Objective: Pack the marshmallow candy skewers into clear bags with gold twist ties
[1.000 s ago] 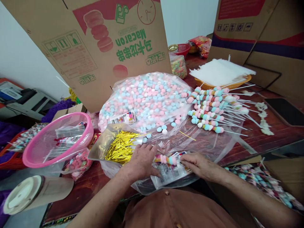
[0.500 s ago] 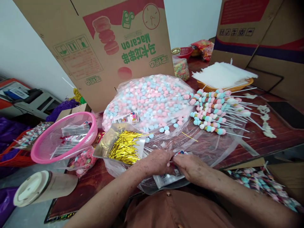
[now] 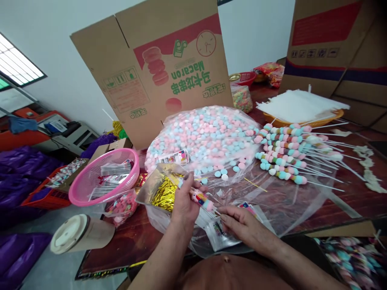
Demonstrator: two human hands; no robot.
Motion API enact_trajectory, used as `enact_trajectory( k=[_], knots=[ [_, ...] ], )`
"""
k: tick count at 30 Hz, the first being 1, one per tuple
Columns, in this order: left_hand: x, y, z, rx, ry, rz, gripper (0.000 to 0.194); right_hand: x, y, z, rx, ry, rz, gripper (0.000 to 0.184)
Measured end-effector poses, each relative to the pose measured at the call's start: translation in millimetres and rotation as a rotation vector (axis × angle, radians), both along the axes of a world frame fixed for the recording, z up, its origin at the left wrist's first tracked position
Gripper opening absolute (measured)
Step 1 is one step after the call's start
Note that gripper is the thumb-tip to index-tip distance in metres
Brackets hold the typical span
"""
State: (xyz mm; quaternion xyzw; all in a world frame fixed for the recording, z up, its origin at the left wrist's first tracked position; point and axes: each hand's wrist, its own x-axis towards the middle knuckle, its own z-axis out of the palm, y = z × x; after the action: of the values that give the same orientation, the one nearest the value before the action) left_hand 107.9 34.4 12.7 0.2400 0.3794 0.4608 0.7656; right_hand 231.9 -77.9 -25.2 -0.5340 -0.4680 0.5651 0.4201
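My left hand [image 3: 184, 205] is closed around a marshmallow skewer [image 3: 202, 200] in a printed clear wrapper, its pink end pointing toward my other hand. At the skewer's stick end, the fingertips of my right hand [image 3: 245, 226] are pinched together on the stick. Flat printed wrappers [image 3: 223, 234] lie beneath both hands on clear plastic sheeting. Just beyond my left hand, gold twist ties [image 3: 163, 195] fill an open silvery bag [image 3: 145, 193]. A large clear bag of pink, blue and white marshmallows [image 3: 208, 137] lies behind. Several unwrapped marshmallow skewers [image 3: 281, 155] are piled to the right.
White sticks [image 3: 302, 105] are heaped in an orange basket at right. A pink basket [image 3: 74, 189] of wrappers and a lidded cup [image 3: 93, 233] stand at left. Behind rises a cardboard box [image 3: 121, 100]. More skewers fill a box [image 3: 350, 257] at lower right.
My hands have moved apart from close together. My left hand has turned upward and lifted the wrapped skewer into sight. The camera view has shifted up and left.
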Motion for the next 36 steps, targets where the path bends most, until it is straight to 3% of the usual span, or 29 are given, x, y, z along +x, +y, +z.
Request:
enact_trajectory(
  k=[4, 11, 13, 16, 20, 22, 27, 29, 32, 36],
  knots=[
    [11, 3, 4.4, -0.042, -0.047, 0.021, 0.028, -10, -5, -6.3, 0.058, -0.133, -0.030, 0.040],
    [23, -26, -24.3, -0.077, -0.032, -0.056, 0.041, -24, 6, -8.7, 0.127, -0.162, -0.182, 0.042],
    [14, -19, -25.4, -0.089, -0.042, -0.078, 0.040, -25, 8, -9.7, 0.106, -0.115, -0.181, 0.042],
    [-6, 4, -19.7, -0.069, -0.121, -0.094, 0.040, -25, 7, -8.3, 0.008, 0.049, -0.073, 0.042],
    [-19, 25, -7.2, -0.047, -0.226, -0.051, 0.021, -24, 3, -5.1, -0.113, 0.204, 0.037, 0.041],
    [-17, 27, -1.2, -0.107, -0.215, -0.027, 0.012, -21, 2, -6.5, -0.071, 0.069, 0.008, 0.039],
    [-9, 26, 2.7, -0.328, -0.048, 0.112, 0.028, -9, -4, -20.2, 0.364, -0.786, -0.098, 0.025],
    [-6, 24, -1.6, -0.347, -0.023, 0.113, 0.028, -9, -6, -24.5, 0.477, -1.000, -0.103, 0.024],
    [-2, 19, -7.4, -0.376, 0.014, 0.092, 0.033, -13, -6, -23.3, 0.506, -1.019, -0.077, 0.024],
    [-4, 20, -3.2, -0.384, 0.034, 0.025, 0.036, -13, -3, -16.1, 0.377, -0.851, -0.019, 0.028]
  ],
)
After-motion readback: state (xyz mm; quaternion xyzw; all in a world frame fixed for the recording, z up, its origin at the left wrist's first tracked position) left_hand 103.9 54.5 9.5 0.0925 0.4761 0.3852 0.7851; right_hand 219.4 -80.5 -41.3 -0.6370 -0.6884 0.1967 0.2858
